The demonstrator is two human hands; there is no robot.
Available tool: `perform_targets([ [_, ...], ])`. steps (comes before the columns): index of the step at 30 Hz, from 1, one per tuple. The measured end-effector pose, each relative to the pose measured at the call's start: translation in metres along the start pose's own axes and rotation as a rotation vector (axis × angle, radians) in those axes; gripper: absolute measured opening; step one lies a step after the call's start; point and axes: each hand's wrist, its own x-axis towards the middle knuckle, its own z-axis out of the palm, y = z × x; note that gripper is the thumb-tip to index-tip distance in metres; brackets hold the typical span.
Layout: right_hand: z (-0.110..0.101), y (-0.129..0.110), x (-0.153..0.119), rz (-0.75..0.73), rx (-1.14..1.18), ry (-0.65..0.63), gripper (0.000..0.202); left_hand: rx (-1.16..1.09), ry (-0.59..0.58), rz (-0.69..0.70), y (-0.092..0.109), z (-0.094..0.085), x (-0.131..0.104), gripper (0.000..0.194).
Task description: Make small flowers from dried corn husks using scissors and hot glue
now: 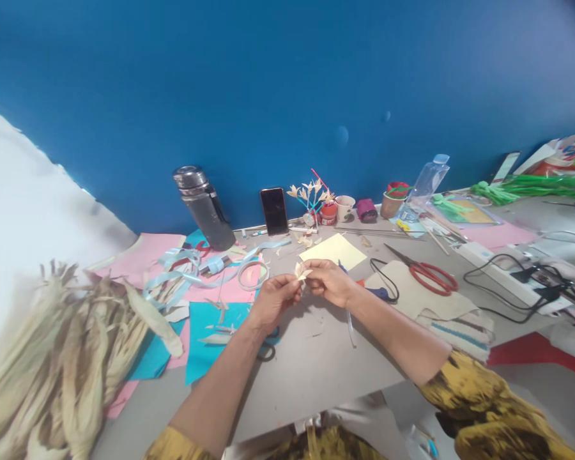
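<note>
Tabletop [326, 377], grey and busy, runs right up against a deep blue wall [249, 96], with a white wall [38, 185] slanting in at the left. And centre stage, just above that grey surface, a small pale flower [301, 271]! The left hand [275, 299] has it pinched in the fingertips; the right hand [329, 281] grips from the other side, fingers bent.

Look left: dried husks [76, 351] heaped at the near edge, pink paper [158, 252] and bright blue paper [204, 358] spread beside them. Along the wall it's a real line-up: dark flask [208, 217], upright phone [274, 211], a cluster of pale flowers on blue stems [310, 191], then a clear bottle [427, 184], tilted. Over on the right, red-handled scissors [434, 276] lie open on a cloth [402, 291], and beyond them a white power strip [503, 275] sits tangled in black cables [493, 259].
</note>
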Motion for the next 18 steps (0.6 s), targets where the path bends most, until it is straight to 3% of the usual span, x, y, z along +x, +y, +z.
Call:
perform_targets([
  [7,0.001,0.002,-0.002,-0.077,-0.096,-0.035,0.026,0.042,0.041,0.119,0.000,-0.001,0.003,0.036],
  [12,0.001,0.003,-0.001,-0.122,-0.139,-0.029,0.028,0.132,0.088,0.183,-0.004,-0.006,0.006,0.028],
  [18,0.005,0.003,-0.002,-0.165,-0.238,0.026,0.028,0.151,0.145,0.180,-0.007,-0.012,0.009,0.023],
])
